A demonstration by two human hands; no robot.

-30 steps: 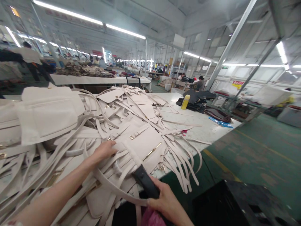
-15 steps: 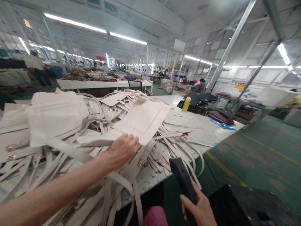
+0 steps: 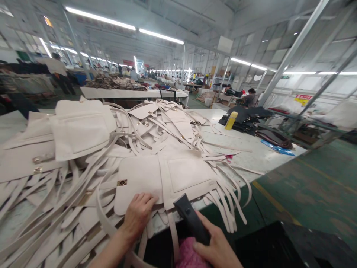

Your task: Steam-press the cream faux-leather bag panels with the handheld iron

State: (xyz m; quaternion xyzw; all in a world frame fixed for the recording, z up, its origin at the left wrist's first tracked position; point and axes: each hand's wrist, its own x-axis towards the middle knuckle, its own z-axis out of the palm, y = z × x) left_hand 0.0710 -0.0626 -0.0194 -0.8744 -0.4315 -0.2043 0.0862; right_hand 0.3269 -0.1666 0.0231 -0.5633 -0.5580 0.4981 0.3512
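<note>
L grip [image 3: 138, 214] palm-down, R grip [image 3: 216, 249] clenched.

Left hand [image 3: 138, 214] on cream bag panel [image 3: 164, 178]; right hand [image 3: 216, 247] grips black tool [image 3: 191, 219].

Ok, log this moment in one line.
left hand: on cream bag panel | right hand: grips black tool | table: strap pile

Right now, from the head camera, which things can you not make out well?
Head view only:
Black tool: its lower end is hidden inside the right hand, and its kind is unclear.
Left hand: the fingers curl at the edge of the cream panel, so gripping or only pressing cannot be told.
Pink cloth: cut off by the bottom edge.
Wall sign: lettering too small.
</note>
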